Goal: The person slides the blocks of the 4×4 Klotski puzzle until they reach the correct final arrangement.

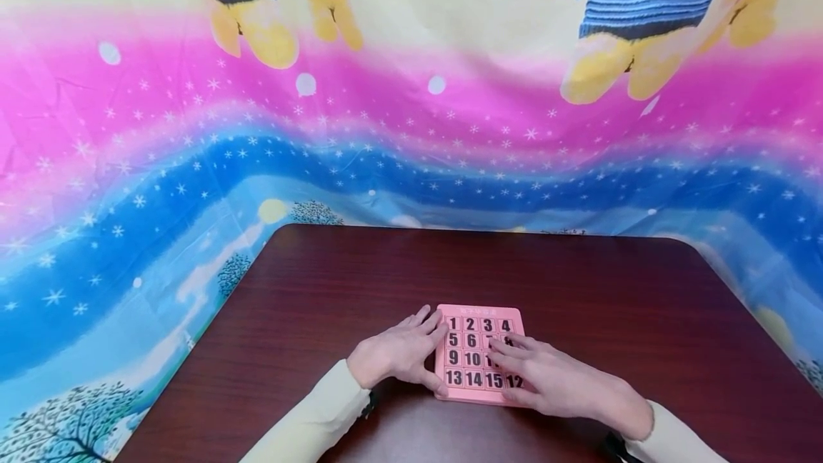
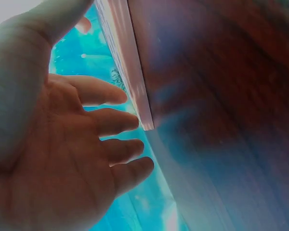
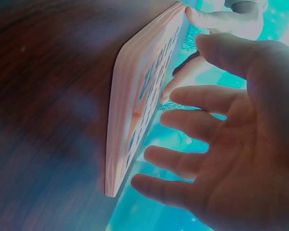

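A pink sliding number puzzle (image 1: 472, 370) lies flat on the table. Its top rows read 1 to 4, then 5 and 6, and the bottom row reads 13, 14, 15, 12. Along the puzzle's left edge is my left hand (image 1: 401, 352), fingers extended, with the thumb at the near left corner. My right hand (image 1: 553, 381) is over the right side, fingers spread and fairly straight, hiding part of the middle rows. The right wrist view shows the puzzle's side (image 3: 118, 125) close to my fingertips; whether they touch it I cannot tell.
The dark brown wooden table (image 1: 321, 270) has rounded far corners. Behind and beside it hangs a colourful curtain (image 1: 411, 113) with cartoon bears, snowflakes and trees. Dark bands show at both wrists, below pale sleeves (image 1: 315, 413).
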The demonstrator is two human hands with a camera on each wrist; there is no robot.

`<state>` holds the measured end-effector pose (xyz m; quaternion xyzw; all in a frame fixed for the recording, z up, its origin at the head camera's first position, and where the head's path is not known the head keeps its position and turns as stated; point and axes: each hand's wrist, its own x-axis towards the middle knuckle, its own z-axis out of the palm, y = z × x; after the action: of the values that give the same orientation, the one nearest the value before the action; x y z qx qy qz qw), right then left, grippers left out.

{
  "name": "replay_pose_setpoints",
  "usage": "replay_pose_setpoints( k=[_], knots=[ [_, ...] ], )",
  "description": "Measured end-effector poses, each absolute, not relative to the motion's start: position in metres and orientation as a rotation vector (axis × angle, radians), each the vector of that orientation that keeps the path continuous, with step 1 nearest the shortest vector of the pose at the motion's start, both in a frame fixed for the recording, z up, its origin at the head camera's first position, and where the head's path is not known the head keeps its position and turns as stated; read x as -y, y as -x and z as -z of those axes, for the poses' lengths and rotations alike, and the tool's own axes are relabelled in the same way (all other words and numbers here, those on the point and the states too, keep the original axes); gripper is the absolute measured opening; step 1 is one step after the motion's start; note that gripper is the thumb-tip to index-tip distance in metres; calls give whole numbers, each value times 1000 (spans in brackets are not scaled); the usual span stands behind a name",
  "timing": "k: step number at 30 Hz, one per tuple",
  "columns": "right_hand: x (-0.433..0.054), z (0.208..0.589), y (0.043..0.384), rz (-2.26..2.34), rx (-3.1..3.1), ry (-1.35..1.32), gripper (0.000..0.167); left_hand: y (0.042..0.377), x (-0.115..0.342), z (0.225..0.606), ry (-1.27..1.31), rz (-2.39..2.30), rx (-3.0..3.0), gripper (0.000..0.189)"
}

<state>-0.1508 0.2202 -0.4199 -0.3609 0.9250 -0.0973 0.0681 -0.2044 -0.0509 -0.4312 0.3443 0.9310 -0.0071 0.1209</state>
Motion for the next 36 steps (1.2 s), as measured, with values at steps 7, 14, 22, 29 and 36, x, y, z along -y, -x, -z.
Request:
replay_pose_setpoints(
  k=[7,14,22,29,36],
  knots=[
    [-219,423,146,219,-2755,1155,61,208,50,434,-1019,11,-2701,114],
    [-216,424,144,209,-2738,1168,61,206,50,434,-1015,21,-2706,116],
    [-216,427,146,218,-2722,1134,62,205,49,432,-991,26,-2706,115],
    [-217,427,147,241,-2706,1099,61,205,49,432,-989,29,-2700,116],
    [-222,425,147,231,-2726,1071,57,206,49,434,-989,23,-2701,117]
  ],
)
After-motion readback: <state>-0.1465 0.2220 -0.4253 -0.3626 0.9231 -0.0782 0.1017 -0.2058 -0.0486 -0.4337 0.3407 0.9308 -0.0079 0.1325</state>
